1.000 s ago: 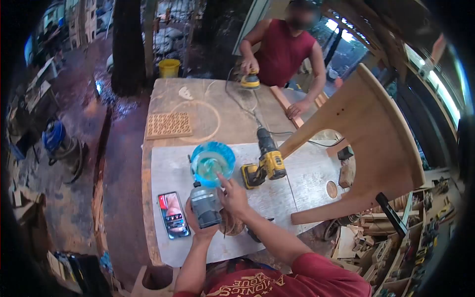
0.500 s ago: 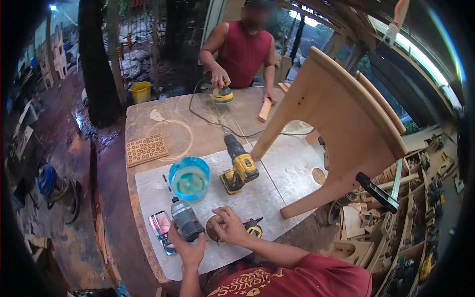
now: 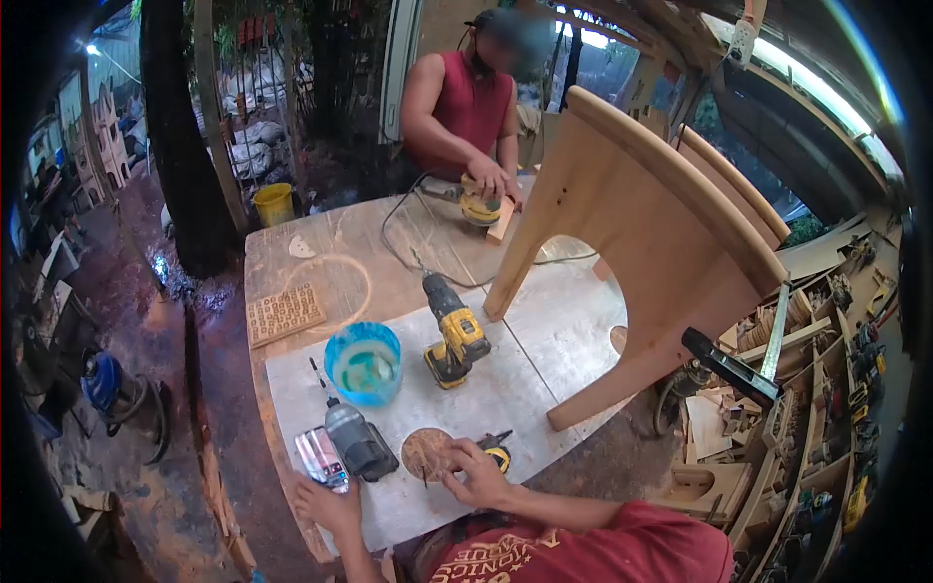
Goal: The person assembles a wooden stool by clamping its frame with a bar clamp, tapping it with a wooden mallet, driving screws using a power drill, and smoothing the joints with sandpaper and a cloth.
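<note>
My left hand (image 3: 328, 507) is closed on the lower edge of a phone (image 3: 321, 457), whose lit screen tilts upward at the table's near left. Right beside the phone, a grey and black cordless driver (image 3: 358, 439) lies on the white sheet (image 3: 418, 403), its bit pointing away. My right hand (image 3: 478, 476) has its fingertips pinched together at the edge of a round brown disc (image 3: 424, 449). What those fingers hold, if anything, is too small to make out. Just beyond them sits a yellow and black tape measure (image 3: 499, 457).
A blue bucket (image 3: 362, 364) and a yellow cordless drill (image 3: 457, 335) stand ahead. At right rises a curved wooden furniture piece (image 3: 641, 214) with a clamp (image 3: 729, 367). Across the table, another person (image 3: 466, 117) works a corded sander (image 3: 480, 204) on a wood piece (image 3: 502, 222).
My left hand has let go of the driver, which now lies on the sheet, and has taken hold of the phone. The other person's sander has moved onto the wood piece.
</note>
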Action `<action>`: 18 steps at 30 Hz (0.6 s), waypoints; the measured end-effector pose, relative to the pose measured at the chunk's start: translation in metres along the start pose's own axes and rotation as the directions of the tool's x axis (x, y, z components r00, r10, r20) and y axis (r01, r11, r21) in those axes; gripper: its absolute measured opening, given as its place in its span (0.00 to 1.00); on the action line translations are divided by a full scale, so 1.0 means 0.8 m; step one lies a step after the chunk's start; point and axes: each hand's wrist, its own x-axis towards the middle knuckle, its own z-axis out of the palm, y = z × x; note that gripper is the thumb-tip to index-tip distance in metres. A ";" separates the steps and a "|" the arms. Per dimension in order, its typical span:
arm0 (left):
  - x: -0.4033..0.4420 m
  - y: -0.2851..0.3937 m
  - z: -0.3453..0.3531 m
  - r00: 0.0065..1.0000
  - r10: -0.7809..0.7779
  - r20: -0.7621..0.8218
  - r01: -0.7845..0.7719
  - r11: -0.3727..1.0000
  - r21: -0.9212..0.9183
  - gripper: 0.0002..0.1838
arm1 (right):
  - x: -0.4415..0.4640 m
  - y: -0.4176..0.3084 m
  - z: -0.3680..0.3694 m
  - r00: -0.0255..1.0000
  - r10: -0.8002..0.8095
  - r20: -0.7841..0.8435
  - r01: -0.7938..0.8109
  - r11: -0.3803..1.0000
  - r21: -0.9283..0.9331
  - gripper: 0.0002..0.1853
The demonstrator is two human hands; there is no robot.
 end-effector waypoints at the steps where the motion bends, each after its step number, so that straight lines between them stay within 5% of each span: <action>1: -0.006 -0.005 -0.001 0.999 0.025 0.019 -0.025 1.000 -0.014 0.60 | -0.009 -0.001 0.002 1.000 0.007 0.017 -0.008 1.000 0.012 0.20; 6: 0.009 0.001 0.008 0.998 0.034 0.060 -0.028 0.995 -0.100 0.61 | -0.021 0.013 0.000 0.998 -0.032 0.053 0.029 0.998 0.057 0.20; 9: 0.017 -0.029 0.050 0.979 0.110 -0.169 -0.111 0.994 0.007 0.57 | -0.029 0.005 -0.008 0.993 0.002 0.122 -0.016 0.994 0.109 0.20; 10: 0.020 -0.026 0.039 0.999 0.009 -0.035 -0.019 0.961 -0.274 0.55 | -0.033 0.013 -0.009 0.990 -0.009 0.137 -0.007 0.993 0.115 0.20; 12: 0.014 -0.016 -0.017 0.957 -0.069 0.281 0.255 0.662 -0.705 0.50 | -0.036 0.005 -0.026 0.984 -0.060 0.169 0.029 0.983 0.183 0.21; 13: 0.005 -0.007 -0.046 0.906 -0.131 0.402 0.407 0.528 -0.745 0.43 | -0.034 0.002 -0.038 0.979 -0.095 0.183 0.054 0.975 0.216 0.21; 16: -0.005 -0.077 0.017 0.942 -0.029 0.333 0.332 -0.023 -0.943 0.37 | -0.046 -0.001 -0.072 0.967 -0.105 0.231 0.021 0.941 0.337 0.20; 17: -0.027 -0.080 0.018 0.939 -0.118 0.324 0.322 -0.032 -0.946 0.33 | -0.053 0.005 -0.081 0.962 -0.113 0.247 0.019 0.936 0.352 0.19; 18: -0.047 -0.082 0.014 0.947 -0.040 0.320 0.313 -0.122 -0.942 0.33 | -0.054 0.010 -0.097 0.957 -0.148 0.251 0.042 0.922 0.384 0.19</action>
